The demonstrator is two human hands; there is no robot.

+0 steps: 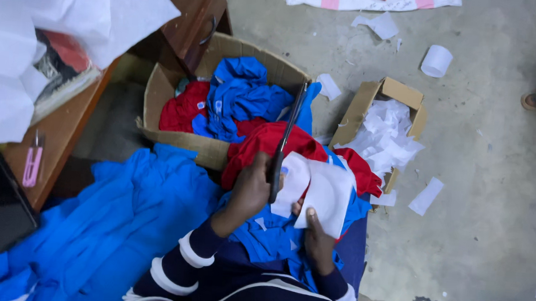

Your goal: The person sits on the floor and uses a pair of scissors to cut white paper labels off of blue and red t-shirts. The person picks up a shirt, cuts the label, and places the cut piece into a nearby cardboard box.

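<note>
the left hand (250, 189) grips the scissors (285, 142), blades on the white fabric piece (330, 196) pinched by the right hand (318, 242) near the cardboard box (161, 96); taut fabric likely cuts cleaner.

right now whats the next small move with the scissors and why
Probably close the scissors a little further through the white fabric piece: the left hand has them at its edge, and the right hand holds it from below.
</note>
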